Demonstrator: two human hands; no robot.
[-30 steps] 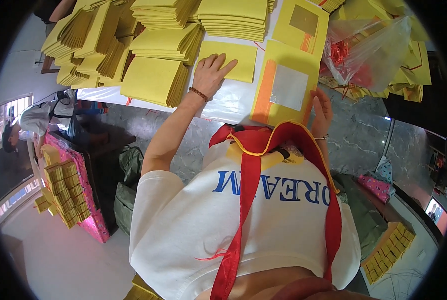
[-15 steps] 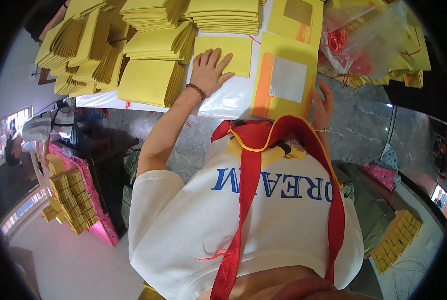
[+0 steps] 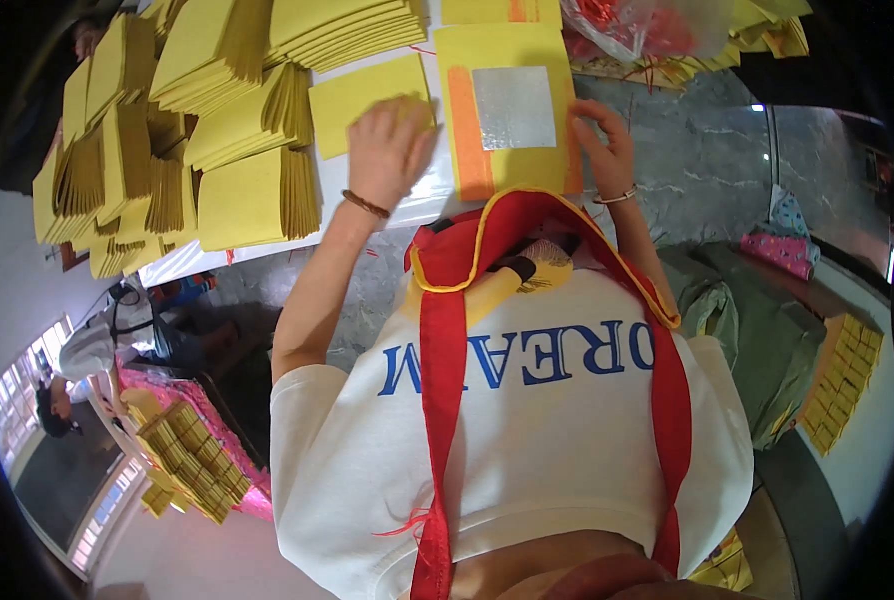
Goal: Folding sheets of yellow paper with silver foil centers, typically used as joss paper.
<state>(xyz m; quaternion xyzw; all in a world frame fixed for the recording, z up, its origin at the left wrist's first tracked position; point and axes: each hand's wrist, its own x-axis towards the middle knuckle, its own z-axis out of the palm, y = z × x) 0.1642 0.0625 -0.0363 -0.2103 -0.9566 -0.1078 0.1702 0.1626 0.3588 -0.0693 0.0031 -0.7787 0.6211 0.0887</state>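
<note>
My left hand (image 3: 393, 152) rests over a plain yellow paper piece (image 3: 352, 102) on the white-covered table, its fingers bent and smeared by motion. Whether it grips the paper cannot be made out. Right of it lies a larger yellow sheet (image 3: 515, 165) with a silver-grey square and orange strips along its sides. My right hand (image 3: 607, 150) is at that sheet's right edge, thumb and forefinger curved with a gap between them, the tips close to the edge. Folded yellow paper stacks (image 3: 255, 200) stand left of my left hand.
More yellow stacks (image 3: 207, 50) fill the table's left and far side. A clear plastic bag (image 3: 657, 25) with red stuff sits at the far right. Wrapped yellow bundles (image 3: 192, 455) lie on a pink-covered surface at left, near another person (image 3: 97, 345). Green sacking (image 3: 757, 330) is at right.
My left hand has gone from lying flat with spread fingers to bent fingers nearer the paper's front edge. My right hand has come up against the large sheet's edge. The view has shifted.
</note>
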